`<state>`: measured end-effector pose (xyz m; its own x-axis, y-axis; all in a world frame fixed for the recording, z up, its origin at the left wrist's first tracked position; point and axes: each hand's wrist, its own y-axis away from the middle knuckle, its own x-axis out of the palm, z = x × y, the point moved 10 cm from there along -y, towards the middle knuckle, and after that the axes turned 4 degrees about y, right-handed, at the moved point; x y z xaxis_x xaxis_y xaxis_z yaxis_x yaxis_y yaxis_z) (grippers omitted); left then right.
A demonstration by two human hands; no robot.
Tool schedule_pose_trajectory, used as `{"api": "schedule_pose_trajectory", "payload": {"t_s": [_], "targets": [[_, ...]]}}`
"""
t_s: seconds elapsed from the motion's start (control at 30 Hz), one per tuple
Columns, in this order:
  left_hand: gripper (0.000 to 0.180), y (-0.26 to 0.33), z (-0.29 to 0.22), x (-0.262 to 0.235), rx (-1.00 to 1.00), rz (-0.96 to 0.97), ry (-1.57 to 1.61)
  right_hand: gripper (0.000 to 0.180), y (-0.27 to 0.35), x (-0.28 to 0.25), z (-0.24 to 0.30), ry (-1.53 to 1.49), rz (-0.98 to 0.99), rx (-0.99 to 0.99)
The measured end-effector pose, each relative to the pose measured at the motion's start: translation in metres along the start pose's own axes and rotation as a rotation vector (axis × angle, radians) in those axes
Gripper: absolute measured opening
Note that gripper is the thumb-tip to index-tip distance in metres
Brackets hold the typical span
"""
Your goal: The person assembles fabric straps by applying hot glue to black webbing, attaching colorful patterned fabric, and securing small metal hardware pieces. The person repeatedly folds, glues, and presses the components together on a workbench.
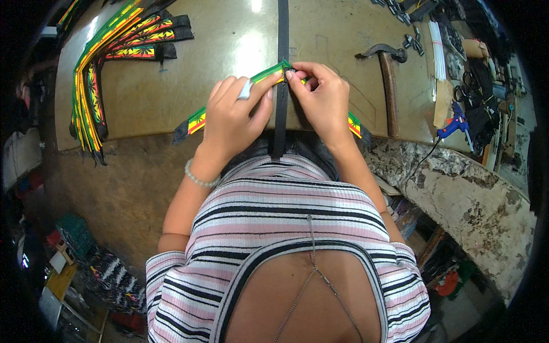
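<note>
Your grip met where the strap [196, 122] crossed the black band [283, 34]: the strap's long axis ran left to right, rising to that crossing, while the band ran straight away from your lap. Your left hand [231, 111] was closed on the strap just left of the band; your right hand [325, 100], equally near, pinched it just right, a dark bit there too small to tell. The table's [154, 108] front edge lay close; bare top opened ahead, the hammer [390, 86] rightward.
</note>
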<state>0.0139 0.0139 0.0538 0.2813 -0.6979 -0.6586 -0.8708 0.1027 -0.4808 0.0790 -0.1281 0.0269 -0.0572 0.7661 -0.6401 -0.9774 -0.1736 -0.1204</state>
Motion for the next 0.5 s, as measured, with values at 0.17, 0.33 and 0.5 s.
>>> {"api": "schedule_pose_trajectory", "payload": {"t_s": [0.17,0.33,0.5], "targets": [[0.053,0.022,-0.016,-0.005,0.078,0.304,0.003,0.024,-0.005,-0.001,-0.014,-0.115,0.02,0.058],[0.074,0.019,-0.025,0.008,0.132,0.327,-0.012,0.023,-0.008,0.002,-0.015,-0.065,0.112,-0.001],[0.066,-0.004,0.001,0.027,-0.073,0.266,0.05,0.023,-0.009,0.005,-0.022,-0.128,0.167,0.044]]}}
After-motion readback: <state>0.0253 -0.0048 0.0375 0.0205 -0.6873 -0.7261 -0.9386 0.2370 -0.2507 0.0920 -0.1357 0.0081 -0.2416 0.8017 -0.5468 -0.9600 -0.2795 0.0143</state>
